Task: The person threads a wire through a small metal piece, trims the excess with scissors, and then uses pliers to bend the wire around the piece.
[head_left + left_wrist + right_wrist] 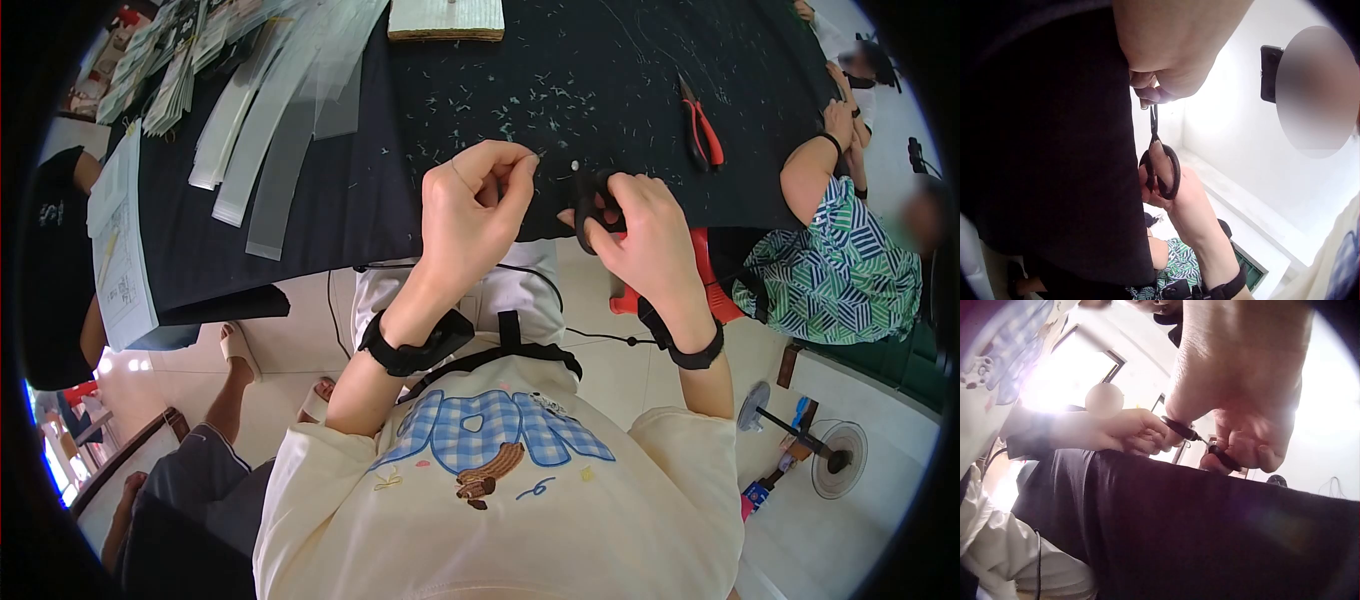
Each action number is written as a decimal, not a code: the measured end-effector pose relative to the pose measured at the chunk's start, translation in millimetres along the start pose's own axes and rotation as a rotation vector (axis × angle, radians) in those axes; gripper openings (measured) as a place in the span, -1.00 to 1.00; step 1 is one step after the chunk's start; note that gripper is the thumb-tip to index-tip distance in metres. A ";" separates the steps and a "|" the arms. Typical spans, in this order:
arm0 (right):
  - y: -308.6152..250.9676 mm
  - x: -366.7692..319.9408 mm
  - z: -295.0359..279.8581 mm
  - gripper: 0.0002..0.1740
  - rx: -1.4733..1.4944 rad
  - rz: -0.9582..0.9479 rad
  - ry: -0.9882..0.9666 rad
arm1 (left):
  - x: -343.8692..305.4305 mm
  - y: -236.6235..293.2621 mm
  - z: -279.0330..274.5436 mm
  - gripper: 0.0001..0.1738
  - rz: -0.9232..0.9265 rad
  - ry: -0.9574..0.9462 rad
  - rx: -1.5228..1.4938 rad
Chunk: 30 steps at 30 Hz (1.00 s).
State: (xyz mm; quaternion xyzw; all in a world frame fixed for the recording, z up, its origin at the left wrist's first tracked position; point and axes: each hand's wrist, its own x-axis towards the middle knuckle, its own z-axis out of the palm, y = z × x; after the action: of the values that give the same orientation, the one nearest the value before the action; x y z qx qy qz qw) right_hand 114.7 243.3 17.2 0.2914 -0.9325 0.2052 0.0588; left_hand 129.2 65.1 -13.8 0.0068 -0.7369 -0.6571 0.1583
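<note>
My left hand (474, 205) is raised at the table's front edge, thumb and index fingertip pinched together on what looks like a thin thread, barely visible. To its right, my right hand (648, 225) grips small black scissors (588, 222) by the handle loops. In the left wrist view the scissors (1154, 128) point up toward the left hand (1169, 62), a finger of the right hand (1188, 200) through a loop. The right wrist view shows the black handles (1182, 428) in the right hand (1241, 381), with the left hand (1138, 430) beside them.
Red-handled pliers (704, 130) lie on the black cloth (380, 200) to the right. Small green clippings (560, 95) are scattered ahead. Clear plastic strips (275, 150) and a paper sheet (122, 240) lie left; a white block (446, 18) sits at the back. People are at both sides.
</note>
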 end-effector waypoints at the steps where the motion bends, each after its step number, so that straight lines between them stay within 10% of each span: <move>1: 0.6 0.0 -1.0 -0.75 -0.004 0.027 0.023 | 0.1 0.2 -0.2 -0.96 0.000 0.001 0.000; 15: -3.1 3.9 -12.7 -0.67 0.204 0.301 0.087 | 0.2 3.6 -0.5 -0.99 -0.001 -0.006 -0.007; 30: 17.7 13.6 -14.8 -0.67 -0.337 0.178 0.156 | 0.2 5.5 -1.7 -0.98 -0.028 -0.020 0.016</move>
State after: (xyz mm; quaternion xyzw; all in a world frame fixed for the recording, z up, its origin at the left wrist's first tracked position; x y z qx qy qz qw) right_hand 93.3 255.6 27.6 0.1770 -0.9683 0.0725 0.1604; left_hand 130.5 64.2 -8.3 0.0116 -0.7437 -0.6532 0.1417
